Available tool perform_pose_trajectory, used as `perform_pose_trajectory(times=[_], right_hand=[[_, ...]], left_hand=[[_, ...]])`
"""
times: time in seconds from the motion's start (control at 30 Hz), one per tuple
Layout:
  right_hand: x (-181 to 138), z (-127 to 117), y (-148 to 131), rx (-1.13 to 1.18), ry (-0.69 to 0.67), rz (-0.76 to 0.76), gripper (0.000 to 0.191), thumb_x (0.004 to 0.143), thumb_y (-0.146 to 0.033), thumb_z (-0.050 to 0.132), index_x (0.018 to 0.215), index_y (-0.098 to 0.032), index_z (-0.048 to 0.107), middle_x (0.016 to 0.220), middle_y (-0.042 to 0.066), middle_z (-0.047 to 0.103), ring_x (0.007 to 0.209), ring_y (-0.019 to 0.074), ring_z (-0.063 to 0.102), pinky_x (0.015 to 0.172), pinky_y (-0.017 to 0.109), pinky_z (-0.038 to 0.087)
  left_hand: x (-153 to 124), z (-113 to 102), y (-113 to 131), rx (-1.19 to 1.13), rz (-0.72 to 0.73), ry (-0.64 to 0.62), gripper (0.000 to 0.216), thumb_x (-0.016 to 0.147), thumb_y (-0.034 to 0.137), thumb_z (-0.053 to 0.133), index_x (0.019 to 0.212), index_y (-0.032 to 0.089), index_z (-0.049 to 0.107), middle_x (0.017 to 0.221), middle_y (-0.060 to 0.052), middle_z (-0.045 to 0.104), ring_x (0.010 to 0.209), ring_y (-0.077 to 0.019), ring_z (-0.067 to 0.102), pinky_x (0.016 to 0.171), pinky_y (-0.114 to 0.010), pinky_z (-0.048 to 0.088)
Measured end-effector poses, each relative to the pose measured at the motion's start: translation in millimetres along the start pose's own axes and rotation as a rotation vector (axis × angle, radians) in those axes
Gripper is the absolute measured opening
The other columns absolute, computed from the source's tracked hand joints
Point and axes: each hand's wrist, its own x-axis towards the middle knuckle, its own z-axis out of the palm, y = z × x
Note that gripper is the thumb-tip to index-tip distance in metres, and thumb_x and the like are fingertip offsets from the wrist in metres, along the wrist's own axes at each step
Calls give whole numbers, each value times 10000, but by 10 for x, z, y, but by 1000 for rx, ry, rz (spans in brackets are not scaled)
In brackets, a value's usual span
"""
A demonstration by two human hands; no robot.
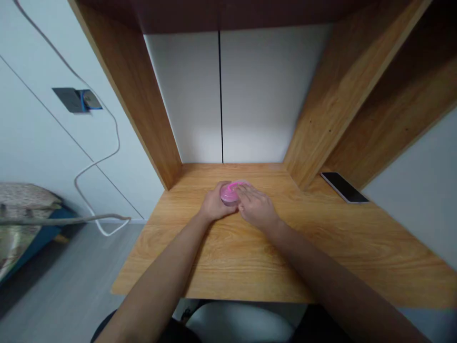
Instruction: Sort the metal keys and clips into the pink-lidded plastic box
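Observation:
A small round pink container (228, 194) with see-through sides is held just above or on the wooden desktop; its base is hidden. My left hand (213, 204) wraps round its left and near side, thumb behind it. At its top right is a bright pink, curved-edged piece (235, 183) that looks like a lid, tilted against the container. My right hand (256, 205) covers much of this piece, its fingers together and bent over it. Whether the piece is fully apart from the container cannot be made out.
The wooden desktop (243, 267) is bounded by upright wooden panels left and right, with a dark shelf (228, 16) overhead. A phone or tablet (344, 187) lies at the right. A white cable (116, 138) hangs at the left, past a wall socket (76, 100).

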Motion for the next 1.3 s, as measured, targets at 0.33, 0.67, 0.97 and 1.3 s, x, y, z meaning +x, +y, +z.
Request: perform_pose_trajectory(times=[0.33, 0.67, 0.97, 1.3], right_hand=[[-112, -101, 340, 96, 131, -129, 345, 960, -232, 563, 1293, -217, 651, 1297, 78, 694, 1284, 243, 593, 1092, 424, 490], [-136, -96, 349, 178, 184, 69, 276, 999, -230, 506, 1217, -228, 676, 1099, 77, 754, 1022, 214, 689, 954, 391, 510], [-100, 31, 386, 513, 169, 302, 594, 889, -306, 655, 1437, -206, 449, 1422, 138, 554, 1329, 261, 526, 1116, 462, 446], [-172, 231, 517, 657, 46, 327, 624, 883, -374, 688, 1451, -237, 468, 1457, 145, 558, 1332, 267, 554, 1110, 493, 455]], left_hand=[[42, 68, -172, -239, 93, -21, 979, 600, 388, 910, 1405, 199, 386, 1271, -121, 611, 1119, -261, 633, 1020, -446, 510], [18, 30, -156, -185, 34, -2, 1252, 536, 398, 953, 1542, 197, 235, 1353, -140, 535, 1193, -296, 567, 1097, -493, 445], [57, 81, -217, -298, 8, -3, 1412, 563, 354, 945, 1604, 201, 2, 1169, -107, 575, 1048, -246, 612, 995, -435, 504], [70, 48, -191, -121, 0, -17, 1166, 561, 410, 940, 1537, 181, 345, 1344, -170, 597, 1217, -327, 598, 1098, -509, 448]])
